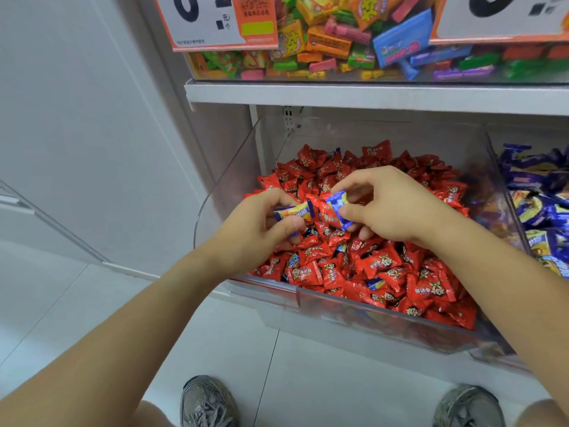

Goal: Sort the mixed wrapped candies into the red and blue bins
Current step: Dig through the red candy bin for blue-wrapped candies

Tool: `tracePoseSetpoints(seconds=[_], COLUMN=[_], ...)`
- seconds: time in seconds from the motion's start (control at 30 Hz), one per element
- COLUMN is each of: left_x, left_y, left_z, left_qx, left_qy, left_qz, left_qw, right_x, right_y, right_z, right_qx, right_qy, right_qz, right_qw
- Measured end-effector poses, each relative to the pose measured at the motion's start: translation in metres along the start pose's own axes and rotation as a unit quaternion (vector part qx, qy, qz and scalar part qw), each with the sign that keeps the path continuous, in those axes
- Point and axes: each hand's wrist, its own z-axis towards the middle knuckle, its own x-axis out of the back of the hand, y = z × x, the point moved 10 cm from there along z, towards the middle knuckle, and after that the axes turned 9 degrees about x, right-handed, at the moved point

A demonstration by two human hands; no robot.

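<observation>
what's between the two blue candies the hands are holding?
Head view: a red-wrapped candy sits between the left hand's blue-and-yellow candy and the right hand's blue candy.

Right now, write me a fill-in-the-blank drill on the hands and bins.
1. The left hand pinches a blue and ____ candy.
2. The right hand pinches a ____ candy.
3. Both hands are over the bin of ____ candies.
4. The bin of blue candies lies to the ____.

Missing: yellow; blue; red; right
</observation>
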Motion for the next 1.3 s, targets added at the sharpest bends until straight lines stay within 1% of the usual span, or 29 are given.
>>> tracePoseSetpoints(seconds=[0.07,0.17,0.2,0.27,0.33,0.43,0.47,0.53,0.6,0.67,0.77,0.87,1.0,1.07,1.17,1.23,1.3], left_x=[-0.009,-0.012,-0.012,-0.013,-0.012,-0.004,0.000,0.000,-0.007,-0.013,-0.019,-0.030,-0.039,-0.036,-0.025,-0.021,-0.024], left_y=[0.002,0.012,0.011,0.005,-0.001,0.001,0.002,0.003,0.001,0.000,0.002,-0.002,-0.005,-0.006,-0.008,-0.011,-0.010], left_z=[0.003,0.008,0.010,0.016,0.021,0.023,0.023,0.020,0.016,0.011,0.007,0.005,0.006,0.011,0.017,0.018,0.016], left_qx=[-0.006,-0.038,-0.033,0.006,0.035,0.039,0.038,0.038,0.047,0.041,0.015,0.015,0.009,0.001,0.011,0.023,0.023], left_qy=[-0.019,0.000,0.009,0.019,0.042,0.081,0.086,0.053,-0.013,-0.060,-0.094,-0.124,-0.116,-0.088,-0.041,-0.045,-0.071], left_qz=[0.012,0.079,0.095,0.094,0.095,0.094,0.097,0.090,0.065,0.062,0.102,0.162,0.258,0.303,0.340,0.338,0.338], left_qw=[1.000,0.996,0.995,0.995,0.994,0.991,0.991,0.994,0.997,0.995,0.990,0.979,0.959,0.949,0.939,0.940,0.938], right_x=[0.002,0.009,0.010,0.007,0.001,-0.005,-0.008,-0.019,-0.029,-0.031,-0.035,-0.041,-0.039,-0.035,-0.034,-0.040,-0.046], right_y=[0.001,0.003,0.005,0.008,0.007,-0.002,-0.006,-0.005,-0.002,-0.007,-0.010,-0.006,-0.001,-0.003,-0.007,-0.004,0.000], right_z=[-0.001,-0.002,-0.002,-0.002,-0.001,0.001,0.001,-0.001,-0.006,-0.008,-0.008,-0.001,0.005,0.005,0.005,0.005,0.005], right_qx=[0.000,-0.015,-0.028,-0.044,-0.030,0.014,0.029,0.041,0.041,0.066,0.077,0.075,0.063,0.079,0.105,0.107,0.098], right_qy=[-0.002,0.005,0.005,-0.007,-0.021,-0.028,-0.040,-0.100,-0.160,-0.171,-0.182,-0.196,-0.185,-0.165,-0.146,-0.157,-0.168], right_qz=[-0.012,-0.025,-0.015,-0.012,-0.047,-0.108,-0.130,-0.175,-0.210,-0.232,-0.248,-0.280,-0.316,-0.325,-0.330,-0.345,-0.371], right_qw=[1.000,1.000,0.999,0.999,0.998,0.994,0.990,0.979,0.964,0.955,0.948,0.937,0.928,0.928,0.927,0.919,0.908])
